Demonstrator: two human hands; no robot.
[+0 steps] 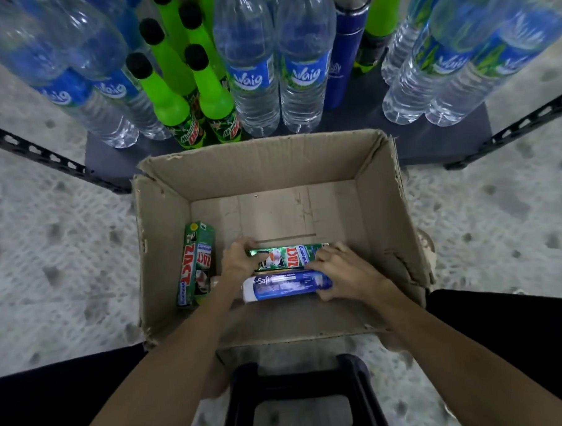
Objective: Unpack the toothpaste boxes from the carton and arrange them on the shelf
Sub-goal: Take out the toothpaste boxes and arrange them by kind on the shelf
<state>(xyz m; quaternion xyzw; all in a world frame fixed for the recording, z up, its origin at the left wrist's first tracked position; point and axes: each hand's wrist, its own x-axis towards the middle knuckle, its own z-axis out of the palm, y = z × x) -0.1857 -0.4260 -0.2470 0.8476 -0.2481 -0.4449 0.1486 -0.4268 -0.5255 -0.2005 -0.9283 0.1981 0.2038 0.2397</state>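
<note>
Inside the carton (382,208), left hand (238,259) and right hand (346,271) clamp opposite ends of stacked toothpaste boxes (291,256) with a blue Safi tube (286,286) alongside, likely to lift them together; two more Zact boxes (195,265) lean on the carton's left wall.

Bottle tops (248,8) cut off; stacked boxes (288,257) perhaps hidden.
</note>
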